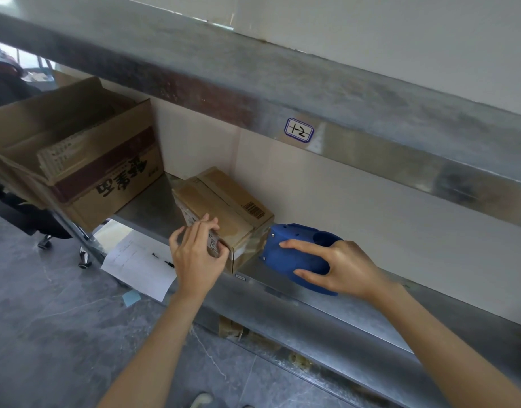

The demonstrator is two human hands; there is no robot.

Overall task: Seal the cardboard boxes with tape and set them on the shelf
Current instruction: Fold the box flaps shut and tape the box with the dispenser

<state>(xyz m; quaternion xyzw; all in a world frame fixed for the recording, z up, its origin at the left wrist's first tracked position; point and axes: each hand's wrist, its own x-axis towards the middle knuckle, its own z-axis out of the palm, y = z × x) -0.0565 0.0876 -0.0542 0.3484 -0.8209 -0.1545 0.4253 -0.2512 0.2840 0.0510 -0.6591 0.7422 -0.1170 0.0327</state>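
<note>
Arms outstretched, left hand (194, 256) and right hand (341, 269) forward, fingers (303, 247) curled (thumbs opposed).

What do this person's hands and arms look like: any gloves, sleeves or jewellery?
The left hand and right hand are bare, with no gloves, rings or bracelets showing. The left forearm and right forearm are uncovered too. No sleeve, watch or marking is in view down to the picture's lower edge.
</note>
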